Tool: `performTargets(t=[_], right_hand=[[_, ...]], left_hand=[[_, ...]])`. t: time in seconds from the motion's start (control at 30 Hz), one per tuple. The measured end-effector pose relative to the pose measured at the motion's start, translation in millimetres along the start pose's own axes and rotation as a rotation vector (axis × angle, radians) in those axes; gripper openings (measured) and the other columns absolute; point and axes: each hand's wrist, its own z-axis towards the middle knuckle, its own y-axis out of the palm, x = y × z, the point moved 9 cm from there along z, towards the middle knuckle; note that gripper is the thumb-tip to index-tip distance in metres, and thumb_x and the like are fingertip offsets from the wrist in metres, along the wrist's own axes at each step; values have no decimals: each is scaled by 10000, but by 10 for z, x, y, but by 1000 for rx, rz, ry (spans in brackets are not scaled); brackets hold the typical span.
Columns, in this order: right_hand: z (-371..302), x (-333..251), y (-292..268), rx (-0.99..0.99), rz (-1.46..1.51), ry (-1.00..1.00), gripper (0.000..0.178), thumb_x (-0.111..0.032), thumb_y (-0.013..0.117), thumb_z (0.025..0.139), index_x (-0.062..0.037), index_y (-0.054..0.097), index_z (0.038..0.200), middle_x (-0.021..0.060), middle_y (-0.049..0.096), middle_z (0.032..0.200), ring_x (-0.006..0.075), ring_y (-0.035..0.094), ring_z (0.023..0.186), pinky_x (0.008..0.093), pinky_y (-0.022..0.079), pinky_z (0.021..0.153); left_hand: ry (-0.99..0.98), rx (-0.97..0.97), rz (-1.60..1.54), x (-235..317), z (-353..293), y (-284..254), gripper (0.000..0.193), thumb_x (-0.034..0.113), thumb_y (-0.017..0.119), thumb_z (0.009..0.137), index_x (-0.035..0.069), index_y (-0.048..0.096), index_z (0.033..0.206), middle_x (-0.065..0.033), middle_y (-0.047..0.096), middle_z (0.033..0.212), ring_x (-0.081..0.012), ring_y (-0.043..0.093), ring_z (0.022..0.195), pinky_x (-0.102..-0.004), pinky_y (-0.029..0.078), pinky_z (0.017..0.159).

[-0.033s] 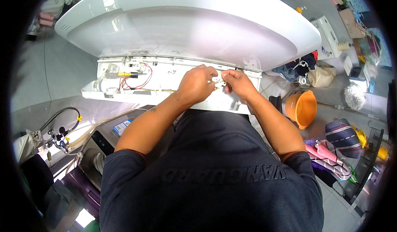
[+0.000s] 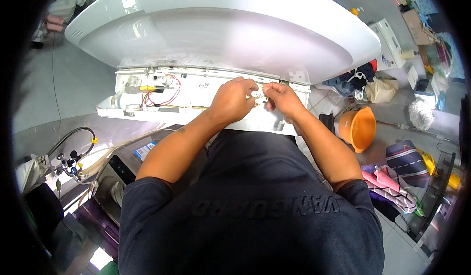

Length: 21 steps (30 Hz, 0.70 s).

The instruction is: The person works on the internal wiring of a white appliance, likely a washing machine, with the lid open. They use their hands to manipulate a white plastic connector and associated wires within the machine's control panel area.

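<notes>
A small white part [image 2: 259, 96] with darker bits on it lies between my two hands, over a long white open housing [image 2: 194, 91]. My left hand [image 2: 235, 98] is closed at the part's left side, its fingertips partly hidden behind the knuckles. From the right, my right hand [image 2: 283, 100] pinches the part between thumb and fingers. Red wires [image 2: 178, 86] loop through the left end of the housing, beside a yellow-and-black piece [image 2: 151, 87]. A thin yellowish wire [image 2: 184, 107] runs along the housing toward my left hand. The part's exact kind is too small to tell.
A large glossy white curved panel [image 2: 216, 35] rises just beyond the housing. Hoses and a gauge set [image 2: 71, 167] stand at the left. On the right are an orange bucket [image 2: 364, 130], piled clothes [image 2: 351, 81] and a dark metal rack [image 2: 436, 196].
</notes>
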Motion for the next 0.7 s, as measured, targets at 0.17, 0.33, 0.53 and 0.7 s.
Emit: performTargets(t=[0.17, 0.33, 0.53, 0.7], right_hand=[[15, 13, 1, -4, 11, -6, 247, -238, 610, 1030, -17, 686, 1110, -10, 599, 774, 90, 545, 607, 264, 449, 579], [28, 24, -5, -9, 17, -21, 249, -237, 610, 1028, -15, 686, 1110, -3, 607, 768, 94, 547, 602, 265, 451, 580], [13, 13, 10, -16, 9, 8, 217, -226, 613, 1036, -26, 668, 1099, -29, 558, 789, 96, 554, 606, 264, 458, 587], [23, 30, -14, -7, -8, 12, 223, -216, 614, 1034, -19, 671, 1121, -29, 563, 789, 91, 550, 600, 262, 457, 583]], left_hand=[[-14, -18, -15, 15, -2, -21, 257, 101, 758, 816, 47, 720, 1065, -144, 712, 947, -319, 696, 853, -403, 553, 758], [-21, -3, -40, -3, 10, -19, 232, 140, 747, 848, 40, 726, 1056, -151, 721, 938, -305, 704, 824, -393, 556, 752], [-45, 42, -42, -45, 32, -26, 203, 162, 735, 872, 15, 729, 1011, -145, 731, 906, -280, 704, 783, -373, 557, 740], [-163, -9, -150, -135, 56, -15, 155, 150, 738, 848, 38, 726, 954, -131, 740, 831, -283, 715, 754, -373, 563, 725]])
